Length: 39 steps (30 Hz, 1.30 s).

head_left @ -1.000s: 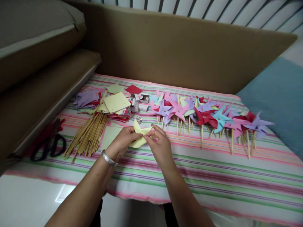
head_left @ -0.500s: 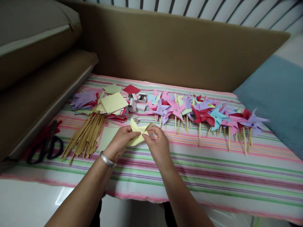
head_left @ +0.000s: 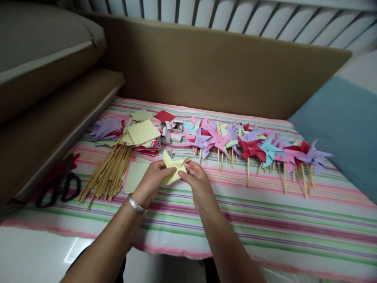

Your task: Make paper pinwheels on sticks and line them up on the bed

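A pale yellow paper square [head_left: 173, 168], partly folded with its corners bent toward the middle, is held above the striped cloth [head_left: 265, 220]. My left hand [head_left: 151, 181], with a silver bangle on the wrist, pinches its left side. My right hand [head_left: 198, 182] pinches its right side, fingers closed on the paper. Just behind the hands lies a small heap of shiny pins [head_left: 171, 152]. A flat yellow square [head_left: 136, 175] lies on the cloth under my left hand.
A row of finished paper pinwheels [head_left: 250, 147] on sticks lies to the right. Wooden sticks [head_left: 108, 173], stacks of coloured paper squares [head_left: 138, 131], small white boxes [head_left: 173, 129] and black scissors [head_left: 60, 184] lie left. Brown cushions [head_left: 206, 63] rise behind; a blue pillow [head_left: 344, 125] sits right.
Both hands kept hold of the yellow paper and worked its folds. The view shifted slightly; nothing else on the cloth moved.
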Each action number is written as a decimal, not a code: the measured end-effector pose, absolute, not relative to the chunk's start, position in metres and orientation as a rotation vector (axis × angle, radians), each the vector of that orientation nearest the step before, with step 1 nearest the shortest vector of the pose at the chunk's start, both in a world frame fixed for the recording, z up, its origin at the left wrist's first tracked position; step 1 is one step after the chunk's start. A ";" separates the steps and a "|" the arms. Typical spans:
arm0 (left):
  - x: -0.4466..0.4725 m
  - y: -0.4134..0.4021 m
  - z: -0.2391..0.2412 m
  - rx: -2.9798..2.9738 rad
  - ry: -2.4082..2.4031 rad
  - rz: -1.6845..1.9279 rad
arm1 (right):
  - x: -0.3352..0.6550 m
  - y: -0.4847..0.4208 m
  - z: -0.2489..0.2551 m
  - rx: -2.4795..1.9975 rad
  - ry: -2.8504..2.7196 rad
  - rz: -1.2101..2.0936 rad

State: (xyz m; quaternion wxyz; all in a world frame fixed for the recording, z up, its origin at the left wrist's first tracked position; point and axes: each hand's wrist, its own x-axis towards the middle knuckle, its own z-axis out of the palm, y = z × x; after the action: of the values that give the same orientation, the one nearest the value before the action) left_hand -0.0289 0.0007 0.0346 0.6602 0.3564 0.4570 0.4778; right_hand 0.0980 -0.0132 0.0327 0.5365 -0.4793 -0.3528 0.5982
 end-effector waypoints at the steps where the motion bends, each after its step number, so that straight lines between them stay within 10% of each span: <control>1: -0.028 0.000 0.035 0.798 1.024 1.079 | 0.098 -0.013 0.032 -1.139 -0.840 1.424; 39: -0.166 -0.006 0.064 0.358 0.989 1.609 | 0.062 0.045 -0.014 -1.804 -1.781 0.408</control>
State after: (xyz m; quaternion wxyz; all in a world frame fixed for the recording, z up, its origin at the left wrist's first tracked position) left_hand -0.1662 -0.0063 0.0636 0.5724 0.1528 0.4219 0.6863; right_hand 0.0621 0.0453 -0.0141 0.2830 -0.6738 -0.6653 0.1525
